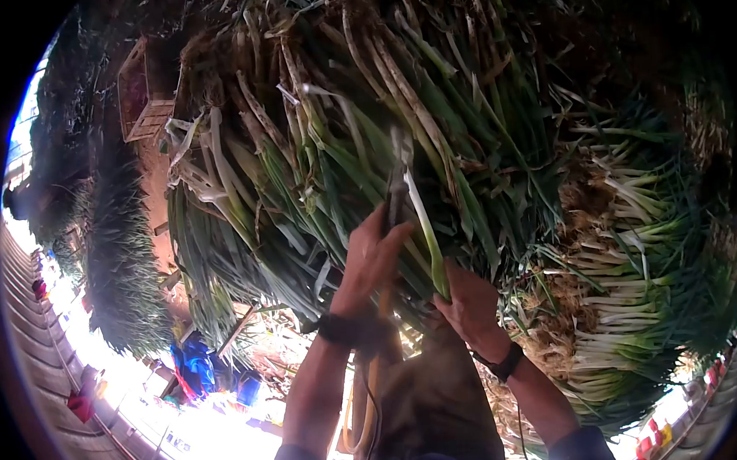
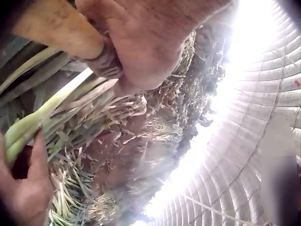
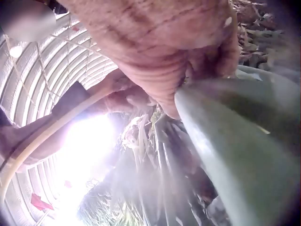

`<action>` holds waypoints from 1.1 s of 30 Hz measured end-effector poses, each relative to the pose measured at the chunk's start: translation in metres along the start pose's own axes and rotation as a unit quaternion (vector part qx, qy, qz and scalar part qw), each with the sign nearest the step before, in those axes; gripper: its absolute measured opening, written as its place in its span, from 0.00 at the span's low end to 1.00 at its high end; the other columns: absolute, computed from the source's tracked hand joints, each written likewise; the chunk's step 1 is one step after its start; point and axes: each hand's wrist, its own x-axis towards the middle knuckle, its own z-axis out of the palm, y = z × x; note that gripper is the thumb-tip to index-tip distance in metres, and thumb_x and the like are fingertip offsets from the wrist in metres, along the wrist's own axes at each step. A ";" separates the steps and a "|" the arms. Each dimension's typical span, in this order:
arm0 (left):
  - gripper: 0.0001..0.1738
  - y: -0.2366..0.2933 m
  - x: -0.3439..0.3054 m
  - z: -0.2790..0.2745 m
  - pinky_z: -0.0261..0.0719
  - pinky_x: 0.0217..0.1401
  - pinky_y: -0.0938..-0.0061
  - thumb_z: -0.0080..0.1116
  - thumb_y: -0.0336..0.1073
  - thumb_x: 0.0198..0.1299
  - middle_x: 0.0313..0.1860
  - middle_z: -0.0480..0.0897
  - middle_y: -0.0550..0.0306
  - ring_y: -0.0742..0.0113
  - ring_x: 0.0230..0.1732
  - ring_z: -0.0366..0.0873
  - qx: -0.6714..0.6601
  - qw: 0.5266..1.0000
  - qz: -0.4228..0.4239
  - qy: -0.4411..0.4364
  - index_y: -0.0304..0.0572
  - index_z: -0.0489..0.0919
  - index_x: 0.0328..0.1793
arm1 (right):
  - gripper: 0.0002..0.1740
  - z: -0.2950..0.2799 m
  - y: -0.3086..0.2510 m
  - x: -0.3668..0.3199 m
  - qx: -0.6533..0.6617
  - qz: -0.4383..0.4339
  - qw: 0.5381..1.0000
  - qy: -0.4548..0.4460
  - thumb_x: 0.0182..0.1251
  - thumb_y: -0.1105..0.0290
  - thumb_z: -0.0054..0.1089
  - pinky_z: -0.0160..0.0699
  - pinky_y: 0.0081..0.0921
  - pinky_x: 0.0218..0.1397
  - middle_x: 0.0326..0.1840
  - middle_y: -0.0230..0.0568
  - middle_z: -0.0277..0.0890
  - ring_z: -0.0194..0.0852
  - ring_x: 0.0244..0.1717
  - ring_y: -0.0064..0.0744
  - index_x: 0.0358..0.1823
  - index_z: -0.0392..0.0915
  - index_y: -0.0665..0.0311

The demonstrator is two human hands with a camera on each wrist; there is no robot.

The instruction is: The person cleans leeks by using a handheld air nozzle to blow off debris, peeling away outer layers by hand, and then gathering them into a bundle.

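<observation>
The left hand (image 1: 371, 261) grips a dark, slim tool (image 1: 396, 192) pointing up among the leaves. A tan tube (image 2: 61, 28) meets the left hand (image 2: 146, 42) in the left wrist view. Curled round the green part of one long onion-like stalk (image 1: 423, 219), the right hand (image 1: 472, 305) is just right of the left. The stalk's white end stands beside the tool's tip; whether they touch cannot be told. The left wrist view shows the right hand (image 2: 30, 188) on the stalk (image 2: 42, 110). Broad green leaves (image 3: 225, 141) extend from the right hand (image 3: 164, 47), its fingertips hidden.
A large heap of untrimmed stalks (image 1: 300, 159) lies in front of the hands. Rows of cleaner white-ended stalks (image 1: 635, 300) are at the right. A crate (image 1: 151, 116) stands at the upper left, and a tan hose (image 3: 51, 132) runs near the left arm.
</observation>
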 end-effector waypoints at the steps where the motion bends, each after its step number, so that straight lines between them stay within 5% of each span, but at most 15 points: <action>1: 0.29 -0.004 -0.012 0.001 0.80 0.49 0.69 0.58 0.45 0.66 0.41 0.83 0.53 0.66 0.41 0.79 -0.030 0.999 -0.016 0.004 0.30 0.75 0.66 | 0.39 -0.002 0.002 0.000 0.001 -0.001 1.000 0.001 0.53 0.67 0.78 0.82 0.41 0.39 0.37 0.48 0.81 0.83 0.37 0.48 0.67 0.73 0.66; 6: 0.37 -0.036 -0.068 0.005 0.79 0.58 0.70 0.59 0.44 0.65 0.50 0.85 0.51 0.63 0.47 0.82 -0.056 0.998 -0.014 0.001 0.30 0.69 0.76 | 0.35 -0.018 0.009 -0.003 0.130 0.028 0.991 0.017 0.56 0.72 0.74 0.85 0.39 0.42 0.41 0.50 0.83 0.85 0.39 0.50 0.67 0.73 0.71; 11: 0.38 -0.023 -0.118 0.015 0.77 0.62 0.65 0.62 0.36 0.62 0.56 0.84 0.43 0.57 0.56 0.82 0.062 0.998 0.011 0.020 0.27 0.67 0.78 | 0.36 -0.058 0.007 -0.011 0.148 0.020 0.988 0.036 0.58 0.73 0.73 0.85 0.35 0.41 0.42 0.51 0.84 0.86 0.37 0.46 0.70 0.73 0.71; 12: 0.41 -0.017 -0.123 0.015 0.78 0.61 0.62 0.64 0.38 0.61 0.56 0.83 0.39 0.52 0.57 0.82 -0.024 0.995 -0.079 -0.050 0.26 0.64 0.79 | 0.36 -0.067 0.006 -0.013 0.145 0.012 0.989 0.035 0.58 0.73 0.73 0.84 0.34 0.39 0.41 0.50 0.84 0.86 0.36 0.44 0.70 0.73 0.72; 13: 0.41 -0.018 -0.126 0.018 0.78 0.61 0.62 0.64 0.38 0.61 0.56 0.83 0.39 0.52 0.57 0.82 -0.024 0.995 -0.079 -0.049 0.26 0.64 0.79 | 0.36 -0.073 0.006 -0.016 0.144 0.004 0.989 0.034 0.58 0.73 0.73 0.84 0.32 0.38 0.40 0.48 0.84 0.85 0.34 0.41 0.70 0.73 0.72; 15: 0.44 -0.020 -0.138 0.025 0.80 0.57 0.59 0.66 0.40 0.60 0.53 0.82 0.38 0.46 0.52 0.83 0.149 0.984 0.098 -0.001 0.26 0.63 0.79 | 0.35 -0.086 0.006 -0.017 0.185 0.004 0.979 0.082 0.59 0.74 0.71 0.82 0.29 0.34 0.35 0.42 0.81 0.81 0.31 0.31 0.70 0.73 0.72; 19: 0.45 -0.038 -0.141 0.029 0.81 0.55 0.57 0.67 0.41 0.60 0.54 0.80 0.36 0.42 0.48 0.82 0.117 0.990 0.077 0.003 0.26 0.63 0.79 | 0.35 -0.122 0.051 -0.014 0.069 -0.092 0.978 0.172 0.62 0.77 0.66 0.80 0.23 0.25 0.34 0.35 0.81 0.78 0.27 0.21 0.73 0.71 0.70; 21: 0.44 -0.028 -0.140 0.028 0.81 0.56 0.57 0.67 0.40 0.60 0.55 0.80 0.36 0.43 0.49 0.82 0.136 0.988 0.073 0.009 0.26 0.63 0.79 | 0.36 -0.140 0.068 0.008 0.039 -0.088 0.962 0.254 0.64 0.78 0.67 0.86 0.20 0.27 0.38 0.37 0.83 0.81 0.30 0.22 0.76 0.68 0.66; 23: 0.44 -0.027 -0.138 0.030 0.80 0.56 0.57 0.66 0.39 0.59 0.56 0.80 0.36 0.45 0.50 0.82 0.155 0.986 0.067 0.015 0.26 0.63 0.79 | 0.39 -0.165 0.088 0.030 0.026 0.003 0.975 0.223 0.66 0.79 0.68 0.89 0.24 0.34 0.45 0.43 0.85 0.85 0.36 0.30 0.79 0.66 0.60; 24: 0.44 -0.028 -0.137 0.031 0.81 0.55 0.59 0.66 0.37 0.59 0.58 0.79 0.38 0.48 0.51 0.82 0.077 0.996 0.034 0.042 0.27 0.63 0.80 | 0.39 -0.169 0.115 0.045 -0.124 0.005 0.966 0.228 0.67 0.80 0.67 0.88 0.27 0.36 0.47 0.45 0.86 0.86 0.38 0.32 0.79 0.66 0.60; 25: 0.44 -0.030 -0.136 0.032 0.82 0.54 0.61 0.66 0.35 0.59 0.59 0.78 0.40 0.52 0.52 0.82 -0.002 0.998 0.000 0.069 0.27 0.62 0.80 | 0.40 -0.163 0.143 0.061 -0.157 -0.015 0.956 0.249 0.65 0.79 0.70 0.88 0.29 0.38 0.48 0.48 0.86 0.87 0.39 0.34 0.79 0.67 0.59; 26: 0.44 -0.045 -0.130 0.027 0.84 0.50 0.68 0.64 0.32 0.59 0.63 0.76 0.44 0.60 0.54 0.81 0.139 0.980 0.105 0.096 0.28 0.61 0.81 | 0.38 -0.162 0.153 0.079 -0.159 0.011 0.958 0.237 0.64 0.78 0.71 0.88 0.32 0.42 0.51 0.52 0.85 0.88 0.42 0.43 0.76 0.69 0.61; 27: 0.44 -0.048 -0.130 0.022 0.84 0.50 0.68 0.64 0.32 0.59 0.63 0.76 0.44 0.60 0.54 0.81 0.138 0.980 0.106 0.097 0.28 0.61 0.81 | 0.38 -0.156 0.168 0.095 -0.160 0.010 0.958 0.237 0.64 0.78 0.71 0.88 0.32 0.42 0.51 0.52 0.85 0.88 0.42 0.43 0.76 0.69 0.61; 30: 0.43 -0.061 -0.126 0.014 0.84 0.48 0.74 0.63 0.29 0.60 0.63 0.75 0.47 0.64 0.55 0.80 -0.021 0.991 0.041 0.125 0.28 0.60 0.82 | 0.34 -0.125 0.208 0.131 -0.283 -0.026 0.933 0.222 0.63 0.73 0.74 0.87 0.35 0.44 0.52 0.52 0.85 0.87 0.46 0.48 0.72 0.73 0.63; 33: 0.43 -0.065 -0.130 0.009 0.84 0.48 0.74 0.63 0.29 0.60 0.63 0.75 0.47 0.63 0.56 0.80 -0.032 0.991 0.003 0.128 0.29 0.61 0.82 | 0.30 -0.085 0.210 0.145 -0.318 0.010 0.937 0.145 0.66 0.66 0.74 0.87 0.39 0.48 0.54 0.53 0.84 0.85 0.51 0.50 0.68 0.76 0.64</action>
